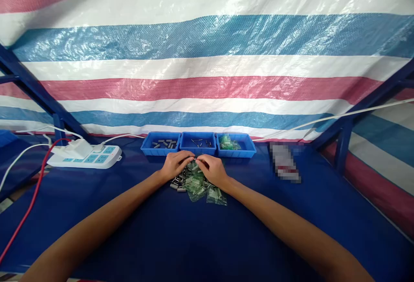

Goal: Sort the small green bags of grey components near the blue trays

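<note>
Head view: left hand (174,164), right hand (211,170) together, fingertips meeting atop green packet pile (198,188); grasp cannot tell.

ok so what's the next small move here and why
Probably lift both hands slightly: the left hand and right hand meet fingertip to fingertip on the far edge of the pile of green bags, just before the blue trays, hiding whatever they pinch.

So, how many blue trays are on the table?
3, in a row beyond the left hand and right hand: left tray with grey pieces, middle tray with small dark parts, right tray with green packets. None seems hidden.
</note>
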`<act>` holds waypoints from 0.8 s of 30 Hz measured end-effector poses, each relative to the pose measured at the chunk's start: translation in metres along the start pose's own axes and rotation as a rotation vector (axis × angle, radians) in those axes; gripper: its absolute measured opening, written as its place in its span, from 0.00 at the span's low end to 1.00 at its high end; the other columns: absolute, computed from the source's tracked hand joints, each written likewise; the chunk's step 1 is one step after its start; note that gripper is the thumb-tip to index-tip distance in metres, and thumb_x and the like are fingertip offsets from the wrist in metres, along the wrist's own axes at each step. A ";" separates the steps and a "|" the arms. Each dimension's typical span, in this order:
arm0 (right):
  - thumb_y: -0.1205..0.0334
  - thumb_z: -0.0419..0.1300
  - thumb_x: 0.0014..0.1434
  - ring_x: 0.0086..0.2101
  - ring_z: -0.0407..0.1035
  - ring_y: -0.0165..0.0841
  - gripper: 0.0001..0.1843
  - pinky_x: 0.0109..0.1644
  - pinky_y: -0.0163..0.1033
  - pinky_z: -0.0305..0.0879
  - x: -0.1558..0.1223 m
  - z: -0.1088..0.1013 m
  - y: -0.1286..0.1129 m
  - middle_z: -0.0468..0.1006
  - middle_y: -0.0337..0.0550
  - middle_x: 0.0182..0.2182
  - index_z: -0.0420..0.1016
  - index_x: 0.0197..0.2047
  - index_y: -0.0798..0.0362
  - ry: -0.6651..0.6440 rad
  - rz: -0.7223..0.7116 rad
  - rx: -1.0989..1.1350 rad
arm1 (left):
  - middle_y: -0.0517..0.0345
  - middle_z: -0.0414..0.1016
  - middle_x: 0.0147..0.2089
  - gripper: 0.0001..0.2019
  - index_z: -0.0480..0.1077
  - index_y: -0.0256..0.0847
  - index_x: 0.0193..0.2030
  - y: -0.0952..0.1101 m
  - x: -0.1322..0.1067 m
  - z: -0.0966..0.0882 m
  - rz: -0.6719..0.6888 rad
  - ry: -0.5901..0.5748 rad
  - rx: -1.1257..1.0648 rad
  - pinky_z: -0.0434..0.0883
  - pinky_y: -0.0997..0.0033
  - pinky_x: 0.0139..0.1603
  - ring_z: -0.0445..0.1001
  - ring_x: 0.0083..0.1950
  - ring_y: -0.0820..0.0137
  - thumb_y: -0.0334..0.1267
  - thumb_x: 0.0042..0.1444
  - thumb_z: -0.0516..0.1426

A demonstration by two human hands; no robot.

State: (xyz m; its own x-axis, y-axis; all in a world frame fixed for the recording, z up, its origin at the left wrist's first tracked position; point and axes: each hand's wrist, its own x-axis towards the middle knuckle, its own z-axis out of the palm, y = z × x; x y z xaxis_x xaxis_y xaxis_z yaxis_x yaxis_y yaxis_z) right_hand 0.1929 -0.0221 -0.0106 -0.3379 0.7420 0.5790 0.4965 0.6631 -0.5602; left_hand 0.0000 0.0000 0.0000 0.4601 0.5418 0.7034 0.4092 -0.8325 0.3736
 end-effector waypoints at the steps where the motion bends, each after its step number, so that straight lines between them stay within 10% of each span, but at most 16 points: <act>1: 0.59 0.50 0.64 0.28 0.67 0.31 0.13 0.33 0.34 0.60 0.000 0.000 0.000 0.74 0.43 0.28 0.73 0.38 0.55 -0.005 0.000 -0.003 | 0.53 0.78 0.38 0.09 0.72 0.37 0.43 0.000 0.000 0.000 -0.008 -0.015 0.005 0.71 0.76 0.40 0.77 0.37 0.71 0.37 0.62 0.52; 7: 0.60 0.50 0.64 0.28 0.66 0.31 0.12 0.33 0.34 0.59 -0.001 -0.002 -0.002 0.73 0.43 0.27 0.72 0.35 0.55 0.013 0.009 -0.021 | 0.63 0.71 0.22 0.11 0.70 0.37 0.46 -0.002 -0.005 0.000 -0.141 -0.022 -0.056 0.66 0.79 0.27 0.67 0.19 0.78 0.35 0.65 0.47; 24: 0.61 0.50 0.64 0.26 0.67 0.30 0.12 0.32 0.34 0.63 -0.002 -0.001 -0.001 0.75 0.44 0.32 0.70 0.47 0.55 0.026 0.025 0.029 | 0.54 0.78 0.36 0.11 0.70 0.37 0.44 -0.010 -0.006 0.002 0.033 -0.028 0.032 0.68 0.77 0.33 0.76 0.33 0.72 0.32 0.64 0.48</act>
State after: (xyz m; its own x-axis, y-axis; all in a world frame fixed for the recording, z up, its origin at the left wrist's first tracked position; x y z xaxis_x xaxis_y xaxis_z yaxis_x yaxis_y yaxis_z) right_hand 0.1943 -0.0246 -0.0105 -0.3046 0.7557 0.5798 0.4809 0.6475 -0.5912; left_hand -0.0052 0.0055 -0.0098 0.4958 0.5172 0.6976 0.4177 -0.8463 0.3306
